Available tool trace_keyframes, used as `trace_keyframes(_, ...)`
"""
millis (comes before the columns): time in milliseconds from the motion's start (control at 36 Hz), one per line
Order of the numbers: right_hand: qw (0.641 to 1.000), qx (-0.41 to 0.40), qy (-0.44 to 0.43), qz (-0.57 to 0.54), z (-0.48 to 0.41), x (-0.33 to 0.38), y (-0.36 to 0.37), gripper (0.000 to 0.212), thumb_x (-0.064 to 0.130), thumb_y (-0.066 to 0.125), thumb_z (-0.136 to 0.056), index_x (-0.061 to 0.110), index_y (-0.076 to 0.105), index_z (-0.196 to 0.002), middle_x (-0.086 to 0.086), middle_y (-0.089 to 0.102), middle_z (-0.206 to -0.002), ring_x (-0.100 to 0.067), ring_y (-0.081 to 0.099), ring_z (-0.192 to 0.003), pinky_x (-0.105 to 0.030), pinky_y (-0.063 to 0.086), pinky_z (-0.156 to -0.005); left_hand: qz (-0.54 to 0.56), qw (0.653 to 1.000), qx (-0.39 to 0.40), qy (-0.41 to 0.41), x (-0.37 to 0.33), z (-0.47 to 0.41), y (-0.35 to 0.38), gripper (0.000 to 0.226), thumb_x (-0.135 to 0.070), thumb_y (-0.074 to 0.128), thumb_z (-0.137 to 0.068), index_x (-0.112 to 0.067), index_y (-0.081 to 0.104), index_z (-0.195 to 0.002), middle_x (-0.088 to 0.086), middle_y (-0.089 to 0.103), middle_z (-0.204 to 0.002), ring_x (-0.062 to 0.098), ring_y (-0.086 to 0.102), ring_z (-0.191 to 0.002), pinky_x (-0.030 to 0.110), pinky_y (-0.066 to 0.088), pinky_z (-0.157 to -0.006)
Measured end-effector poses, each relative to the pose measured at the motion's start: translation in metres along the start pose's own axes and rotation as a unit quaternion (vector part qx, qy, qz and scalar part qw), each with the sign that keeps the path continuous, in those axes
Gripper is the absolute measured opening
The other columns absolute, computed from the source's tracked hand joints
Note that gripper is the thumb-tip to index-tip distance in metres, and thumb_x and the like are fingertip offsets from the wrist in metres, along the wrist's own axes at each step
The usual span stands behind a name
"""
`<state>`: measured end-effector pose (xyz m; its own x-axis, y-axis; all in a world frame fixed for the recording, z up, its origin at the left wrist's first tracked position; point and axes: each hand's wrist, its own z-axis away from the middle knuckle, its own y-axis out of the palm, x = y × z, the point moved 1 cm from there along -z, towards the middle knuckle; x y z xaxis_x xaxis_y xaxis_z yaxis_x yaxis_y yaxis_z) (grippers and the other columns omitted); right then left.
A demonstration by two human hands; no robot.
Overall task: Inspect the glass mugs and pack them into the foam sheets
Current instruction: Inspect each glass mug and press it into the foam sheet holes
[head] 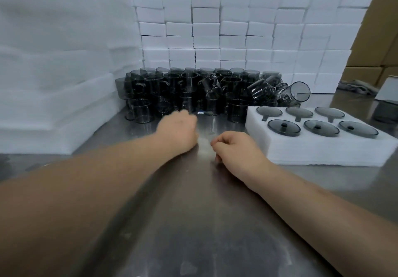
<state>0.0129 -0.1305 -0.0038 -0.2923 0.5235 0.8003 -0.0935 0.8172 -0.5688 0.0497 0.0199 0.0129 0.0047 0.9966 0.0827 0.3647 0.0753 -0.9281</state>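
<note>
Right hand (234,149), left hand (178,130) nearer glass mugs (189,91)

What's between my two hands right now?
Head view: only a narrow strip of steel table separates the left hand and the right hand, bearing a pale blurred patch I cannot identify.

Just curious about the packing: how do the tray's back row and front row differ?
The back row discs are plain, each with a foam notch; front row discs carry a dark knob, no notch, and stand prouder. Both are smoky grey, seated in the white tray.
</note>
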Motion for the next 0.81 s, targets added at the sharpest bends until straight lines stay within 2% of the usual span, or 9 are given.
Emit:
trace_keyframes(83, 1.0, 0.008, 0.002, -0.001, 0.0, -0.001, 0.0, 0.019, 0.027, 0.047, -0.08, 0.027, 0.061, -0.067, 0.003, 0.068, -0.062, -0.014, 0.056, -0.039, -0.022, 0.041, -0.044, -0.067, 0.995, -0.064, -0.04, 0.022, -0.022, -0.007, 0.043, -0.025, 0.054, -0.082, -0.011, 0.044, -0.121, 0.014, 0.044, -0.122, 0.03, 0.042, -0.111, 0.04, 0.035, -0.086)
trace_keyframes(139, 1.0, 0.01, 0.003, -0.001, 0.0, -0.001, -0.001, 0.02, 0.027, 0.047, -0.081, 0.026, 0.061, -0.066, 0.003, 0.068, -0.064, -0.014, 0.056, -0.04, -0.024, 0.042, -0.047, -0.077, 0.989, -0.095, -0.078, 0.038, -0.035, -0.013, 0.062, -0.026, 0.06, -0.078, -0.011, 0.033, -0.132, 0.017, 0.032, -0.138, 0.033, 0.03, -0.126, 0.046, 0.028, -0.1)
trace_keyframes(250, 1.0, 0.014, 0.005, -0.001, -0.001, 0.0, -0.001, 0.019, 0.03, 0.047, -0.08, 0.028, 0.059, -0.065, 0.001, 0.069, -0.068, -0.019, 0.059, -0.041, -0.028, 0.045, -0.052, -0.086, 0.984, -0.048, -0.145, 0.067, -0.053, -0.017, 0.078, -0.042, 0.06, -0.081, -0.013, 0.02, -0.142, 0.015, 0.009, -0.152, 0.035, 0.005, -0.139, 0.052, 0.01, -0.111)
trace_keyframes(333, 1.0, 0.012, 0.003, 0.009, -0.001, 0.0, -0.001, 0.02, 0.031, 0.046, -0.079, 0.029, 0.059, -0.064, 0.003, 0.068, -0.068, -0.017, 0.058, -0.043, -0.027, 0.045, -0.054, -0.08, 0.979, 0.031, -0.187, 0.077, -0.055, -0.012, 0.064, -0.047, 0.055, -0.084, -0.011, 0.036, -0.133, 0.018, 0.022, -0.147, 0.037, 0.014, -0.137, 0.054, 0.01, -0.11)
trace_keyframes(417, 1.0, 0.014, 0.001, 0.014, -0.001, 0.0, 0.0, 0.02, 0.031, 0.045, -0.078, 0.029, 0.059, -0.064, 0.004, 0.069, -0.067, -0.017, 0.06, -0.045, -0.027, 0.048, -0.055, -0.083, 0.976, 0.073, -0.185, 0.08, -0.05, -0.004, 0.028, -0.034, 0.054, -0.086, -0.012, 0.05, -0.102, 0.014, 0.054, -0.113, 0.036, 0.042, -0.115, 0.051, 0.019, -0.107)
trace_keyframes(472, 1.0, 0.012, 0.0, 0.02, -0.002, 0.0, 0.0, 0.02, 0.031, 0.045, -0.078, 0.028, 0.059, -0.064, 0.003, 0.069, -0.067, -0.015, 0.059, -0.045, -0.026, 0.046, -0.054, -0.065, 0.98, 0.06, -0.181, 0.081, -0.045, 0.001, 0.012, -0.02, 0.053, -0.084, -0.013, 0.044, -0.088, 0.008, 0.053, -0.084, 0.032, 0.05, -0.095, 0.047, 0.026, -0.1)
trace_keyframes(528, 1.0, 0.012, -0.001, 0.026, -0.002, 0.0, 0.0, 0.019, 0.03, 0.045, -0.078, 0.026, 0.059, -0.065, 0.003, 0.069, -0.066, -0.013, 0.056, -0.043, -0.025, 0.043, -0.053, -0.048, 0.982, 0.029, -0.179, 0.082, -0.042, 0.004, 0.012, -0.008, 0.049, -0.081, -0.013, 0.04, -0.087, 0.006, 0.048, -0.074, 0.027, 0.046, -0.076, 0.041, 0.03, -0.087)
trace_keyframes(611, 0.999, 0.013, -0.003, 0.036, -0.003, 0.0, 0.0, 0.019, 0.03, 0.045, -0.079, 0.025, 0.059, -0.067, 0.003, 0.069, -0.066, -0.011, 0.054, -0.04, -0.024, 0.041, -0.052, -0.037, 0.985, -0.014, -0.17, 0.084, -0.039, 0.004, 0.018, -0.001, 0.046, -0.077, -0.013, 0.038, -0.088, 0.009, 0.052, -0.079, 0.028, 0.042, -0.075, 0.038, 0.029, -0.08)
trace_keyframes(806, 0.999, 0.002, -0.011, 0.053, -0.003, 0.0, -0.001, 0.019, 0.029, 0.046, -0.079, 0.023, 0.06, -0.069, 0.005, 0.068, -0.069, -0.014, 0.061, -0.058, -0.026, 0.046, -0.058, -0.01, 0.975, -0.13, -0.18, 0.069, -0.022, 0.005, 0.041, -0.002, 0.053, -0.075, -0.009, 0.049, -0.115, 0.013, 0.059, -0.104, 0.033, 0.048, -0.105, 0.042, 0.026, -0.1)
